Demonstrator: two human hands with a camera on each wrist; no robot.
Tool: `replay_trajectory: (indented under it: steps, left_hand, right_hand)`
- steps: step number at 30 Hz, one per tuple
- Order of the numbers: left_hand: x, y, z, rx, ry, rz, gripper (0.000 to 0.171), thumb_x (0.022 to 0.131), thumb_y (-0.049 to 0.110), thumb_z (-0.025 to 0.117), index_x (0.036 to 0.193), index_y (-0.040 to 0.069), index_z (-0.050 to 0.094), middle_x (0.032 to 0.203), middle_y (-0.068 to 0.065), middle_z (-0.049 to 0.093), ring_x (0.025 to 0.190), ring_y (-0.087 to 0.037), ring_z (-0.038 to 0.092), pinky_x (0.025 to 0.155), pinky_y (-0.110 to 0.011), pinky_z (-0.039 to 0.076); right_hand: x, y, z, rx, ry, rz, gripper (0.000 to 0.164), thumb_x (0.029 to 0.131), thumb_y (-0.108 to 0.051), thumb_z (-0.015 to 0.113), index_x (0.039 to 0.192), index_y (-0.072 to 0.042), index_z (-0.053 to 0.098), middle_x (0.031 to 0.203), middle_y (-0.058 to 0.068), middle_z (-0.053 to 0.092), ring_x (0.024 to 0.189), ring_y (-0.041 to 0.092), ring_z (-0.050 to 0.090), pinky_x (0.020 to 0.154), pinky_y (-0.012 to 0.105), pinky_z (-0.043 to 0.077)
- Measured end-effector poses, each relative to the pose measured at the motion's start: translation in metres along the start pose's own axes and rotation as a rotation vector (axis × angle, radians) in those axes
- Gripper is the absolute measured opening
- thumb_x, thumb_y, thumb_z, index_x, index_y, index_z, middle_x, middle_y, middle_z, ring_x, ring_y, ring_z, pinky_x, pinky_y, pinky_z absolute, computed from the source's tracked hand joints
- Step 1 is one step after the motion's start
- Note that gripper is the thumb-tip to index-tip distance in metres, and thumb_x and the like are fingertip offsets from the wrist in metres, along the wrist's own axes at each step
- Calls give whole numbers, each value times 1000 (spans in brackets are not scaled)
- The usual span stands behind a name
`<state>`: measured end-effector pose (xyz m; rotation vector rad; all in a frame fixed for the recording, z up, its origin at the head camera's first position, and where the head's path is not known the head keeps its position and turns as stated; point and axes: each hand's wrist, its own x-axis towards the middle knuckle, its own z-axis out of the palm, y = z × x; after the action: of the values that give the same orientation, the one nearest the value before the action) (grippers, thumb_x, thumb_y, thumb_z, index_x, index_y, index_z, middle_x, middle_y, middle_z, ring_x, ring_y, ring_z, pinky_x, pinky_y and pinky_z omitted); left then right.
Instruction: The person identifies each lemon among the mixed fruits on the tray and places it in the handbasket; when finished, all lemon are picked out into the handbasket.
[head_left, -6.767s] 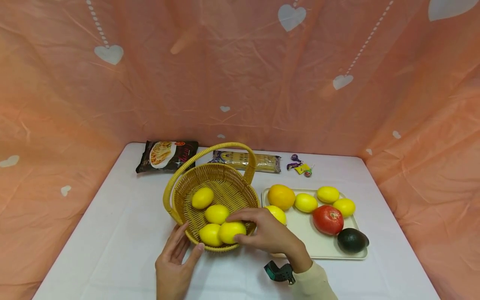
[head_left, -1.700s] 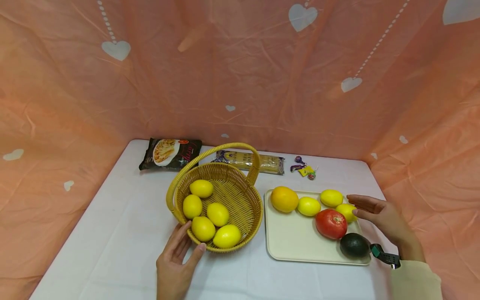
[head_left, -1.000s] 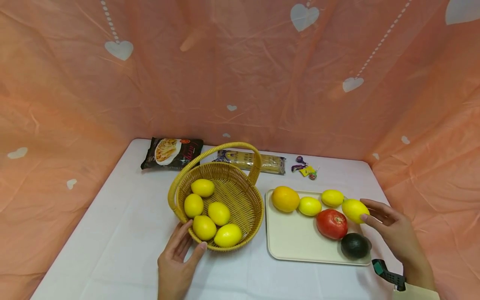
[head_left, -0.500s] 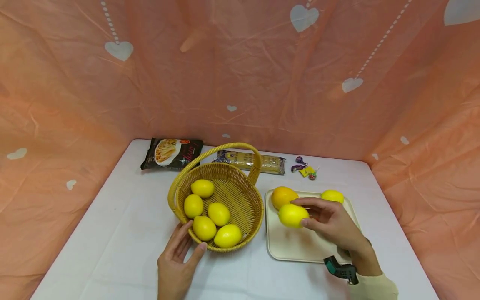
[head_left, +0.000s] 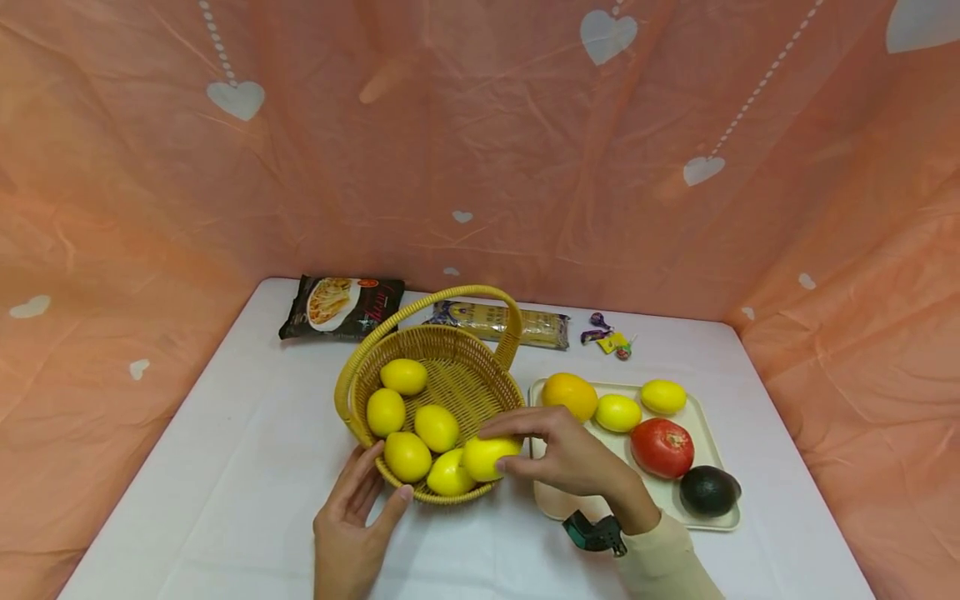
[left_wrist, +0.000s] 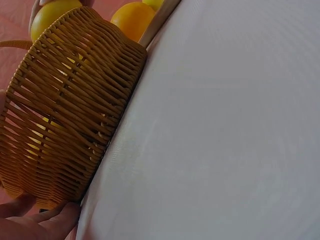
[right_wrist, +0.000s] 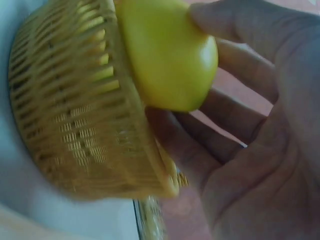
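My right hand [head_left: 573, 458] pinches a lemon [head_left: 483, 458] between thumb and fingers, over the near right rim of a yellow wicker basket [head_left: 480, 379]. In the right wrist view that lemon [right_wrist: 170, 55] overlaps the basket rim, with the hand [right_wrist: 270, 115] bent around its far side. Several lemons [head_left: 407, 457] lie inside the basket, along its left and near side. My left hand [head_left: 356, 521] rests against the basket's near left side, thumb and fingers spread. In the left wrist view its fingers [left_wrist: 55, 220] touch the woven wall low down.
Right of the basket, a cream tray [head_left: 708, 450] bears an orange [head_left: 570, 396], two lemons [head_left: 663, 397], a tomato [head_left: 662, 447] and an avocado [head_left: 708, 492]. Behind are a black food packet [head_left: 345, 308], a noodle packet [head_left: 543, 327] and candies [head_left: 611, 340]. Pink cloth surrounds the table.
My right hand has taken a lemon from the tray's right side and carried it left to the basket. The lemon carried earlier now lies in the basket. The left hand stays put.
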<state>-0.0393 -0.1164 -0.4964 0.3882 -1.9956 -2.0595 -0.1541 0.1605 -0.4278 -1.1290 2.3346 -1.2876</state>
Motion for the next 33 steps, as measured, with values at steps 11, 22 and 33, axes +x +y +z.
replay_trajectory:
  steps: [11, 22, 33]
  left_hand:
    - [0, 0, 1, -13, 11, 21, 64, 92, -2, 87, 151, 11, 66, 171, -20, 40, 138, 6, 55, 113, -15, 50]
    - [1, -2, 2, -24, 1, 49, 65, 91, -5, 86, 151, 9, 66, 170, -21, 41, 137, 8, 56, 114, -18, 50]
    - [1, -2, 1, -31, 3, 33, 65, 91, -4, 87, 151, 10, 66, 171, -20, 40, 136, 8, 56, 114, -17, 50]
  right_hand:
    - [26, -13, 24, -25, -66, -42, 35, 99, -21, 84, 134, -19, 80, 133, -8, 78, 133, 13, 69, 119, 36, 58]
    - [23, -13, 23, -44, -16, -15, 36, 100, -24, 85, 135, -19, 78, 138, -3, 77, 129, 16, 71, 113, 34, 62]
    - [-11, 5, -14, 67, 111, 53, 43, 96, -7, 85, 138, -11, 76, 139, 7, 76, 128, 25, 72, 115, 41, 61]
